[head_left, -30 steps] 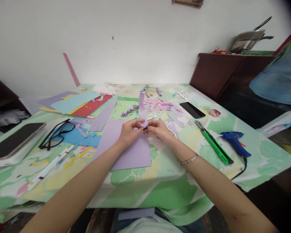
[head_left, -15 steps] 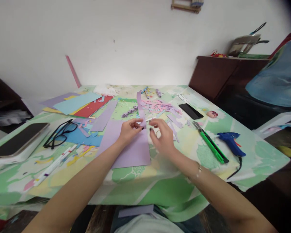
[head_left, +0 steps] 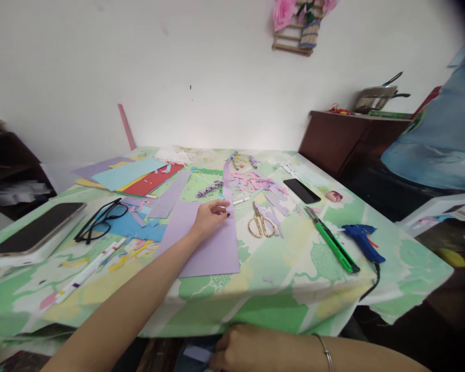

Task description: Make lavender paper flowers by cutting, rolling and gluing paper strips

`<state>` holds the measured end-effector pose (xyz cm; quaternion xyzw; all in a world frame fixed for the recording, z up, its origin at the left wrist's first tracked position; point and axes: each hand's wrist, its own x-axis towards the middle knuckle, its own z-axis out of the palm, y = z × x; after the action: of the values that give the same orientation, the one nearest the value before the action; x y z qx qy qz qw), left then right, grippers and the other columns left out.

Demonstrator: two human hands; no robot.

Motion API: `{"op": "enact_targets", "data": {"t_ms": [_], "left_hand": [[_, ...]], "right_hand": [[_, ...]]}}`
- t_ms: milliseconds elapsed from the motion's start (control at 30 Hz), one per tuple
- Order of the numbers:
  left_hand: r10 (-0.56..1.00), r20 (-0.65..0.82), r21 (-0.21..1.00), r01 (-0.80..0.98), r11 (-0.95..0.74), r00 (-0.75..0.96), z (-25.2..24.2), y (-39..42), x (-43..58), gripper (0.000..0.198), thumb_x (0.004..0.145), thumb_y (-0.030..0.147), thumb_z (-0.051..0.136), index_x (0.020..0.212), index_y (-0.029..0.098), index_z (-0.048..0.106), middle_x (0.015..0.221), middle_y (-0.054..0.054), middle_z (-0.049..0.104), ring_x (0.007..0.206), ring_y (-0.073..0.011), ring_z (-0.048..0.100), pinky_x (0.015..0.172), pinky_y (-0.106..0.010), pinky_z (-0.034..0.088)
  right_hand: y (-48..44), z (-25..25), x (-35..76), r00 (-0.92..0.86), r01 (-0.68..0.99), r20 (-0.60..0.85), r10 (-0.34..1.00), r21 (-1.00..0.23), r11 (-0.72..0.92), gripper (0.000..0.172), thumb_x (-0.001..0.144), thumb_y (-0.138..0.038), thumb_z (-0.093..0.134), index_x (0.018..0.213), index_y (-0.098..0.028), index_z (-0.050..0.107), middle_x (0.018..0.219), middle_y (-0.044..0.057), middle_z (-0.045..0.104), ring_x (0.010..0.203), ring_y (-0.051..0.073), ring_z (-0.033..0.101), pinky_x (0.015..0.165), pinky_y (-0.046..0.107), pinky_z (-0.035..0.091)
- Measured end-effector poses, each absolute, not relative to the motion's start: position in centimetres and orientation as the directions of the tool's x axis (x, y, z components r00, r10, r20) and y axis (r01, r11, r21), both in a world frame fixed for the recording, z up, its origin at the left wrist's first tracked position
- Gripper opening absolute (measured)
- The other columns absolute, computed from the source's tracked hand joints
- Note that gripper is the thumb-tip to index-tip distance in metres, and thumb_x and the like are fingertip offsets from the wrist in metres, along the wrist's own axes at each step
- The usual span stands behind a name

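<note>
My left hand (head_left: 211, 218) rests over a large light purple sheet (head_left: 213, 258), thumb and fingers closed at the near end of a narrow purple strip (head_left: 227, 181) that runs away toward the wall. Below the table's front edge, my right hand (head_left: 240, 347) is at my lap with its fingers curled; its fingertips are partly hidden, beside a small purple paper piece (head_left: 197, 354). Gold-handled scissors (head_left: 261, 223) lie right of the sheet, near a white marker (head_left: 241, 200).
Right: green cutter (head_left: 335, 245), blue glue gun (head_left: 364, 240), black phone (head_left: 302, 191). Left: glasses (head_left: 101, 222), another phone (head_left: 39, 227), markers (head_left: 91, 268), coloured sheets (head_left: 127, 173). Pink and purple scraps (head_left: 256, 182) and a patterned roll (head_left: 210, 189) lie farther back.
My right hand has dropped from beside the strip to my lap, uncovering the scissors. My left hand stays at the strip. The view has tilted upward.
</note>
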<state>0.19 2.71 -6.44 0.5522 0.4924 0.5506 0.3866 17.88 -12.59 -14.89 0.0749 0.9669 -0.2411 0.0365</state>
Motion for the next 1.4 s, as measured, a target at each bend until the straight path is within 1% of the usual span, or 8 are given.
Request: {"op": "enact_targets", "data": {"t_ms": [333, 500, 567, 667, 767, 1000, 1133, 1400], "left_hand": [[0.988, 0.134, 0.988, 0.091, -0.127, -0.08, -6.5, 2.8, -0.4, 0.039, 0.059, 0.024, 0.074, 0.096, 0.013, 0.068, 0.062, -0.003, 0.068, 0.057, -0.016, 0.063, 0.051, -0.025, 0.05], [0.99, 0.121, 0.989, 0.088, -0.115, -0.067, -6.2, 2.9, -0.5, 0.041, 0.056, 0.023, 0.075, 0.095, 0.013, 0.067, 0.063, -0.002, 0.068, 0.058, -0.0169, 0.064, 0.049, -0.024, 0.048], [0.99, 0.122, 0.99, 0.085, -0.116, -0.073, -6.0, 2.8, -0.5, 0.041, 0.056, 0.022, 0.074, 0.095, 0.014, 0.067, 0.065, -0.002, 0.068, 0.061, -0.0177, 0.065, 0.048, -0.023, 0.047], [0.989, 0.127, 0.989, 0.082, -0.121, -0.077, -5.6, 2.7, -0.6, 0.04, 0.056, 0.02, 0.074, 0.095, 0.014, 0.067, 0.065, -0.002, 0.068, 0.063, -0.0181, 0.066, 0.048, -0.022, 0.047], [0.988, 0.133, 0.989, 0.08, -0.127, -0.075, -5.3, 2.4, -0.5, 0.041, 0.056, 0.019, 0.074, 0.096, 0.015, 0.067, 0.066, -0.002, 0.069, 0.066, -0.0187, 0.067, 0.048, -0.021, 0.046], [0.985, 0.16, 0.985, 0.074, -0.156, -0.059, -4.9, 1.8, 0.2, 0.042, 0.057, 0.021, 0.077, 0.097, 0.015, 0.066, 0.073, -0.002, 0.07, 0.065, -0.0154, 0.066, 0.056, -0.023, 0.051], [0.969, 0.237, 0.971, 0.041, -0.235, -0.073, -4.5, 1.4, 0.4, 0.04, 0.057, 0.022, 0.078, 0.094, 0.015, 0.066, 0.094, -0.005, 0.07, 0.072, -0.014, 0.066, 0.067, -0.025, 0.055], [0.93, 0.335, 0.942, 0.078, -0.327, -0.15, -4.1, 1.2, 0.4, 0.039, 0.061, 0.022, 0.077, 0.098, 0.015, 0.065, 0.098, -0.006, 0.068, 0.077, -0.0137, 0.065, 0.072, -0.027, 0.058]], "right_hand": [[-11.5, -12.5, 17.2, -0.991, 0.119, -0.088, 0.103, -0.209, 0.971, 0.014, 0.087, -0.016, 0.053, 0.078, -0.017, 0.064, 0.063, 0.001, 0.067, 0.059, 0.014, 0.061, 0.049, 0.024, 0.037], [-10.2, -4.6, 19.7, -0.988, 0.099, 0.067, 0.137, -0.403, 0.91, 0.017, 0.078, -0.008, 0.057, 0.089, -0.016, 0.068, 0.074, 0.004, 0.07, 0.073, 0.016, 0.064, 0.062, 0.022, 0.045], [-8.3, -1.2, 21.4, -0.912, 0.192, 0.213, 0.352, -0.537, 0.822, 0.035, 0.077, 0.0, 0.049, 0.099, -0.018, 0.068, 0.087, 0.004, 0.072, 0.081, 0.014, 0.065, 0.07, 0.022, 0.048], [-3.3, 1.5, 23.9, -0.501, 0.349, 0.413, 0.761, -0.708, 0.614, 0.02, 0.078, -0.011, 0.055, 0.089, -0.019, 0.069, 0.09, 0.004, 0.073, 0.078, 0.015, 0.067, 0.073, 0.026, 0.052], [3.0, 0.9, 25.4, -0.125, 0.451, 0.392, 0.912, -0.796, 0.404, 0.019, 0.068, -0.013, 0.062, 0.085, -0.018, 0.069, 0.082, 0.005, 0.072, 0.08, 0.021, 0.068, 0.077, 0.034, 0.053], [7.1, -2.2, 21.3, -0.085, 0.42, 0.451, 0.889, -0.792, 0.442, 0.026, 0.06, -0.006, 0.06, 0.081, -0.019, 0.069, 0.112, 0.01, 0.063, 0.119, 0.03, 0.049, 0.105, 0.052, 0.031], [5.0, -3.0, 17.5, -0.263, 0.237, 0.426, 0.866, -0.841, 0.486, 0.016, 0.069, -0.017, 0.062, 0.083, -0.022, 0.068, 0.109, 0.006, 0.064, 0.107, 0.022, 0.058, 0.083, 0.036, 0.051], [4.2, -4.4, 16.9, -0.258, -0.012, 0.405, 0.877, -0.909, 0.416, 0.014, 0.073, -0.027, 0.065, 0.086, -0.021, 0.063, 0.103, 0.007, 0.063, 0.099, 0.019, 0.058, 0.08, 0.033, 0.05]]}}
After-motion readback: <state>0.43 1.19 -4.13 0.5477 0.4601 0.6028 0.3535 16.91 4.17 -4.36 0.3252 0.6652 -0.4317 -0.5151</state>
